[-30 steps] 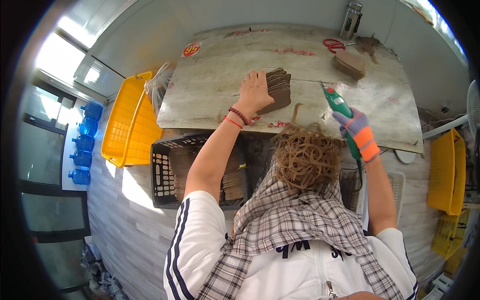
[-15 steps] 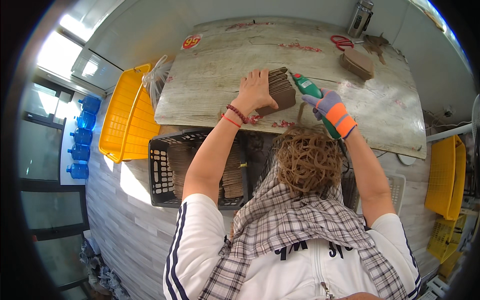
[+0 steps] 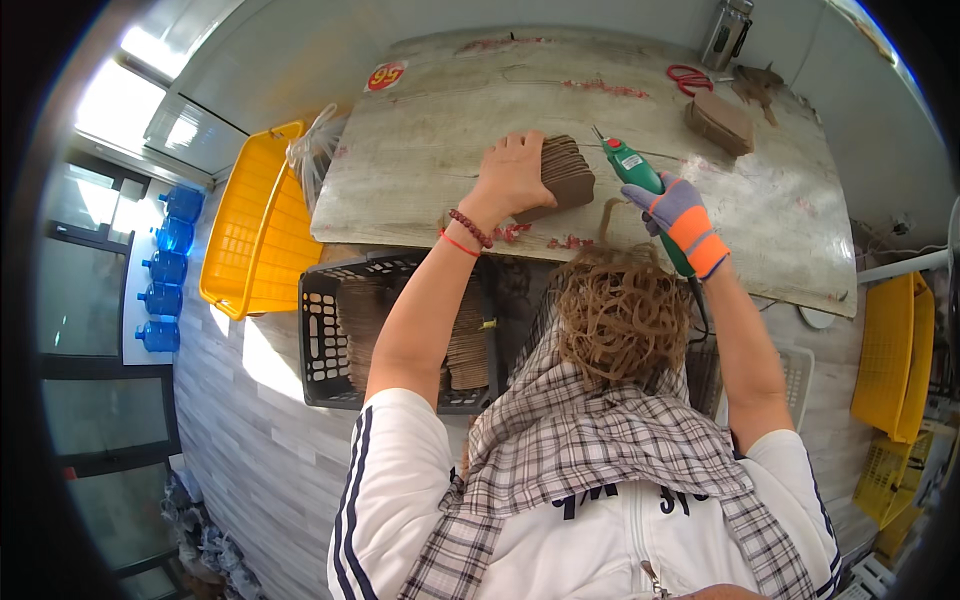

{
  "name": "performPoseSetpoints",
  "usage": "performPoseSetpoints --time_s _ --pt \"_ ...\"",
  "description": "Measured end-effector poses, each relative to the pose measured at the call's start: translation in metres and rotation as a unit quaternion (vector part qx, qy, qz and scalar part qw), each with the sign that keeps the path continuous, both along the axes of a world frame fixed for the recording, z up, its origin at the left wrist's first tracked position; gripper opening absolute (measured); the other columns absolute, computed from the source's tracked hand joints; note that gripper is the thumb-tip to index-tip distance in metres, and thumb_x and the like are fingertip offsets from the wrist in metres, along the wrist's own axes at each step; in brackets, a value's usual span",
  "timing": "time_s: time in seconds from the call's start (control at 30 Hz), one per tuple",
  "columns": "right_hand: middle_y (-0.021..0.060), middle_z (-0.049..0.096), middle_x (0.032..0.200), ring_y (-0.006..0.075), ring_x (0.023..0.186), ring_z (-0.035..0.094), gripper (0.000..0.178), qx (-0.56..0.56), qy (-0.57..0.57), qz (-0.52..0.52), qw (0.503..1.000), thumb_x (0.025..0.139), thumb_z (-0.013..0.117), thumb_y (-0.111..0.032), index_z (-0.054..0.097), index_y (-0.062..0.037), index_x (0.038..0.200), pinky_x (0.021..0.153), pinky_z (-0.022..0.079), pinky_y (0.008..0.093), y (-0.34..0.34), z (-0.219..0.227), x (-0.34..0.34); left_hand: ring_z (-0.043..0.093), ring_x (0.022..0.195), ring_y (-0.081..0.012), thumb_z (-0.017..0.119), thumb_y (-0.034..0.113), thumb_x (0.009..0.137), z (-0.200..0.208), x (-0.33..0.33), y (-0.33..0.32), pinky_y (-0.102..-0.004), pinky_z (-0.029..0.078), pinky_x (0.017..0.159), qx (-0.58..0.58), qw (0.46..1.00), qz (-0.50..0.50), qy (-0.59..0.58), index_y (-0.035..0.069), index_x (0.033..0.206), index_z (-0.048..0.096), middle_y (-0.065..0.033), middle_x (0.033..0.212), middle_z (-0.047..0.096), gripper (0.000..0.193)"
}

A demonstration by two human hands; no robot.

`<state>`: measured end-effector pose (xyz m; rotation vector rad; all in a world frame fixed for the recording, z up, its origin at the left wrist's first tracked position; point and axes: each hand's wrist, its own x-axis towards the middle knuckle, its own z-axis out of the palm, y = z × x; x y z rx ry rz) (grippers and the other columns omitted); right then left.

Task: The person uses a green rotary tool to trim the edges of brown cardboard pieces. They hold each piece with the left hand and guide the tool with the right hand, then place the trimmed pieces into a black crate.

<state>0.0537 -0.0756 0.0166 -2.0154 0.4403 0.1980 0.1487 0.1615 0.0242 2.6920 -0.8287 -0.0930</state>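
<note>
My bare left hand (image 3: 512,172) grips a stack of thin brown pieces (image 3: 572,185) near the table's front edge, fingers over its left side and thumb along the near side. In my right hand (image 3: 677,212), which wears a grey and orange glove, is a green corded hand tool (image 3: 634,166) with a red button and a thin metal tip. The tip points up and left, a short way right of the stack and apart from it. A tangled heap of brown strips (image 3: 620,315) lies on my lap, on a plaid cloth (image 3: 600,440); one strip reaches up to the table edge.
On the wood-patterned table (image 3: 430,120) lie another brown stack (image 3: 720,123), red scissors (image 3: 688,79) and brown scraps (image 3: 757,88), beside a steel flask (image 3: 727,35). A black crate (image 3: 318,345) of brown pieces stands below left, near a yellow basket (image 3: 250,240). More yellow baskets (image 3: 885,340) are at right.
My right hand has drawn the tool slightly right, so its tip has left the stack's far corner. The stack's layers look more closely pressed together under my left hand.
</note>
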Motion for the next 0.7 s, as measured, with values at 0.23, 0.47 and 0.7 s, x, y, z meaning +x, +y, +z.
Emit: performPoseSetpoints --time_s 0.23,0.47,0.7 --pt "0.0051 0.058 0.059 0.0136 0.043 0.054 0.049 -0.021 -0.002 0.021 1.000 0.076 0.074 -0.042 0.059 -0.0003 0.095 0.043 0.044 0.0282 0.016 -0.004 -0.016 0.043 0.119 -0.0393 0.083 0.031 0.055 -0.009 -0.011 0.006 -0.0475 0.036 0.100 -0.056 0.998 -0.001 -0.020 0.008 0.136 0.035 -0.0193 0.124 0.047 0.097" --pt "0.0052 0.057 0.058 0.0138 0.043 0.054 0.051 -0.023 -0.005 0.034 0.999 0.075 0.076 -0.044 0.059 0.0000 0.094 0.042 0.043 0.0283 0.017 -0.011 -0.018 0.042 0.121 -0.0395 0.083 0.030 0.055 -0.027 0.001 0.008 -0.0457 0.037 0.100 -0.053 0.998 0.018 -0.006 0.005 0.138 0.031 -0.0214 0.128 0.044 0.101" --pt "0.0055 0.056 0.058 0.0144 0.044 0.054 0.049 0.028 -0.019 -0.034 0.999 0.075 0.077 -0.042 0.057 -0.0004 0.092 0.042 0.043 0.0287 0.000 -0.017 -0.018 0.038 0.126 -0.0392 0.086 0.034 0.052 -0.012 -0.006 0.000 -0.0497 0.034 0.102 -0.032 0.999 -0.017 0.027 0.007 0.141 0.028 -0.0204 0.132 0.042 0.109"
